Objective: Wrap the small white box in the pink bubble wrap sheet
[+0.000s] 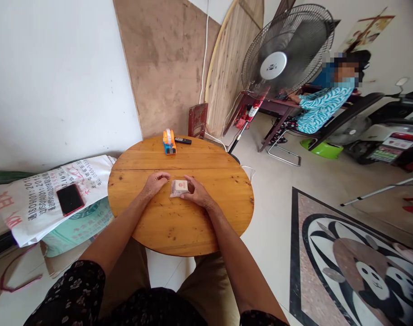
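A small wrapped packet (pixel 179 187) with a red mark lies near the middle of the round wooden table (pixel 192 226). My right hand (pixel 197 194) rests against its right side, fingers curled round it. My left hand (pixel 155 182) lies on the tabletop just left of the packet, fingers loosely curled under and holding nothing that I can see.
An orange and blue tape dispenser (pixel 169 141) and a dark remote (pixel 182 141) sit at the table's far edge. A black phone (pixel 69 199) lies on printed sacks (pixel 40 199) at left. A standing fan (pixel 284 50) and a seated person (pixel 325 106) are at back right.
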Demonstrator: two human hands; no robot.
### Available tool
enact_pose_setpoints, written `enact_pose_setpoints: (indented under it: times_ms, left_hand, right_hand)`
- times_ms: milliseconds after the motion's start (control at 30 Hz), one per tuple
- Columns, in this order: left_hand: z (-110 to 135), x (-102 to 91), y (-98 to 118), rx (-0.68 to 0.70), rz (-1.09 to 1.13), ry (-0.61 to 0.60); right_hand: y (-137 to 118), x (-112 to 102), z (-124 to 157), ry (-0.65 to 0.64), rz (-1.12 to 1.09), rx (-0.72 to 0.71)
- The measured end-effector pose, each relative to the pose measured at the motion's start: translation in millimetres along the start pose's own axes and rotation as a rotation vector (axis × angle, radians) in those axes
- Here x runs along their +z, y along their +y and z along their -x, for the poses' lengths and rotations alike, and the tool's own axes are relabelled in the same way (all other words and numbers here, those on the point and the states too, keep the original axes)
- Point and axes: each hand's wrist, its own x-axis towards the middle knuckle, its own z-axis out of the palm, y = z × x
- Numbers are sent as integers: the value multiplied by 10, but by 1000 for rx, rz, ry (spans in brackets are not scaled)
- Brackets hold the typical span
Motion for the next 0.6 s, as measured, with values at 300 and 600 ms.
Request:
enact_pose_setpoints:
  times_ms: [300,600]
  left_hand:
    - [11,37,20,10,-1,35]
    - [8,28,35,24,-13,65]
  right_hand:
    - [33,85,-20,8,-47,14]
    - [-34,36,3,13,18,9]
